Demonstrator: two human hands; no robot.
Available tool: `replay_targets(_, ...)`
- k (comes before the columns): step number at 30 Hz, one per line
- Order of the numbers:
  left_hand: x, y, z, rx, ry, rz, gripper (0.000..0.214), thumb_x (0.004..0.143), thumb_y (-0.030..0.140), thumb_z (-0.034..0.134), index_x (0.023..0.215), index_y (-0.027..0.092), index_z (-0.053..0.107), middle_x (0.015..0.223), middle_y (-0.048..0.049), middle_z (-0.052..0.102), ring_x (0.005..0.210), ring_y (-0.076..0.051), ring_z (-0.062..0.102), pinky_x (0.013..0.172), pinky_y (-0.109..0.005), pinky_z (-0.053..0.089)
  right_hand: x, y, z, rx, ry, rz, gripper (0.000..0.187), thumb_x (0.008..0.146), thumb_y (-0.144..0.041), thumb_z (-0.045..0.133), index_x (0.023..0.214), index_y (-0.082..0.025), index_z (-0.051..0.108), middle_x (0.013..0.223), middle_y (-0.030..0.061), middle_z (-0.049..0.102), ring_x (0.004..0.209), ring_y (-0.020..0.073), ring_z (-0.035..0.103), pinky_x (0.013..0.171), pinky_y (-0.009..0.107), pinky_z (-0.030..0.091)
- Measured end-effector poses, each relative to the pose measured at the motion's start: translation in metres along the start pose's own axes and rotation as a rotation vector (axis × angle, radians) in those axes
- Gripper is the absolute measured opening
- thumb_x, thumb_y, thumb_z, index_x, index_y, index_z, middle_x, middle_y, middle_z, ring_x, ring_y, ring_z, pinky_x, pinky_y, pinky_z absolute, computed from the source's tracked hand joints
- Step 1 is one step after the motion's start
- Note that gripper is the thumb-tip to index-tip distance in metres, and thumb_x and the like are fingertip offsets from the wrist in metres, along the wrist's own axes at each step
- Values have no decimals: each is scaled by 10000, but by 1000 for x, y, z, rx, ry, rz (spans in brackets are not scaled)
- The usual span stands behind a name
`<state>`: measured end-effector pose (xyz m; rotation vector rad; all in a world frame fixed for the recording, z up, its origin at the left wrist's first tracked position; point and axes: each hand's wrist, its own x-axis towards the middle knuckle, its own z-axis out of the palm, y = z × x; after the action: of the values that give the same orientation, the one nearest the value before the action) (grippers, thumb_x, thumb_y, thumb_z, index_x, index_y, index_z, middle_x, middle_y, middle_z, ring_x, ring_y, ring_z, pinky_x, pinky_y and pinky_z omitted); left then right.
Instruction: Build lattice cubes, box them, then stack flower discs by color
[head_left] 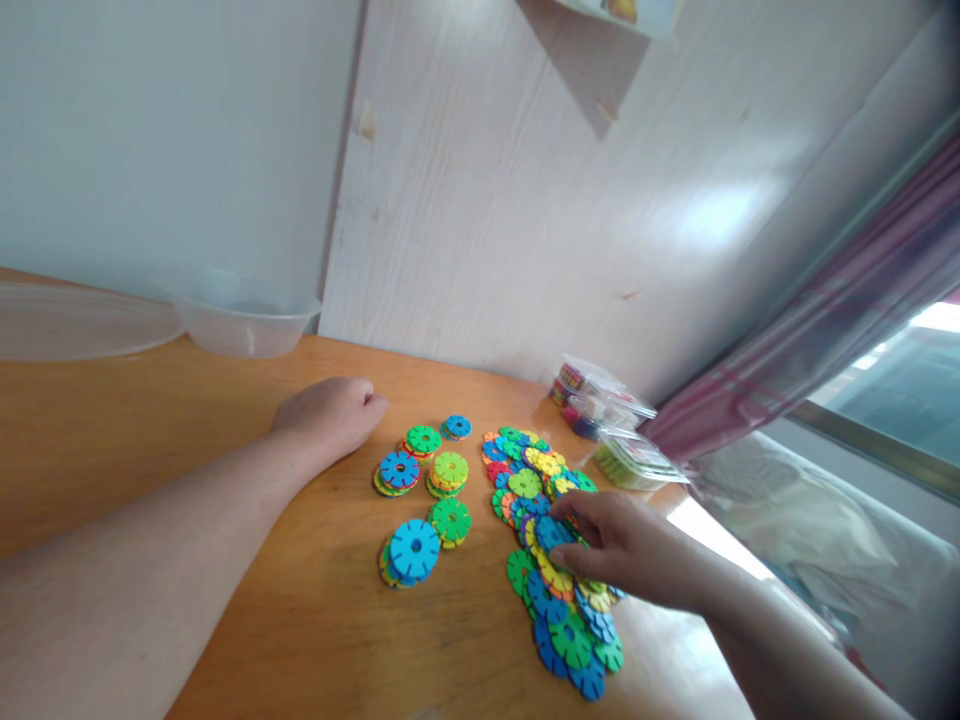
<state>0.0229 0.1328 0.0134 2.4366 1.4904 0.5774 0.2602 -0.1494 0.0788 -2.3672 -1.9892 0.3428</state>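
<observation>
My right hand [619,535] was over the heap of notched discs [570,638] at the right of the worktop [300,630], thumb and fingertips parted at a blue disc [550,534]; I could not tell whether they pinched it. My left hand [330,415] lay curled in a fist, just left of the small stacks [448,468]. The discs overlapped so thickly that, I judged, pulling one might drag others along. The stack topped with light blue [415,548] sat out of line and seemed likeliest to topple if knocked; its green-topped neighbour [451,520] stood close enough to be caught too. A bare lane ran between stacks and heap, with more open wood nearest me. Beyond the heap, clear packs [634,462] narrowed the room at the back.
</observation>
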Motion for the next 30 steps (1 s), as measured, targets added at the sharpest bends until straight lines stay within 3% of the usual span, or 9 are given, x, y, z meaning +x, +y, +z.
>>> replay_targets(4,-2,3,-2,-8,-11,-2,399,830,476,380,823,247,706,837,-109,718,764,-285,635,587,-331,348,4,-10,-4,28,51,-35,331,872,-440,618,1112,-214,651,729,-14,578,619,116,495,545,250,310)
replay_targets(8,-3,3,-3,-5,-4,5,403,841,475,366,808,241,692,851,-112,714,750,-282,627,566,-331,330,15,-40,-3,-1,100,-128,366,878,-436,608,1180,-233,640,707,-18,601,630,123,524,566,256,305)
replay_targets(12,-3,2,-2,4,-3,2,393,852,473,359,784,238,667,860,-107,714,743,-268,626,545,-321,307,30,-71,6,-59,105,-236,366,888,-402,590,1216,-243,623,810,7,672,701,143,578,617,265,318)
replay_targets(16,-2,2,-1,8,-2,4,392,859,466,352,777,236,659,871,-112,719,751,-270,632,538,-320,304,38,-85,13,-149,124,-319,389,915,-416,546,1260,-244,597,913,36,702,794,178,609,653,281,323)
replay_targets(22,-3,3,-2,2,-2,-6,393,855,467,363,800,243,681,877,-109,729,777,-277,642,554,-321,333,32,-75,6,-116,164,-260,470,900,-438,574,1324,-236,555,854,29,696,739,167,601,630,277,324)
replay_targets(26,-3,4,-3,3,-19,-2,396,854,463,361,804,245,688,877,-103,728,776,-275,642,565,-324,340,18,-50,-8,-59,167,-181,323,924,-384,542,1202,-247,630,775,2,653,663,129,555,609,267,326)
replay_targets(30,-3,3,-3,10,-12,11,390,849,453,365,801,239,687,867,-108,719,762,-279,638,556,-327,326,1,-26,-15,-60,63,-109,269,890,-383,591,1122,-263,656,781,-8,630,657,127,531,585,262,320)
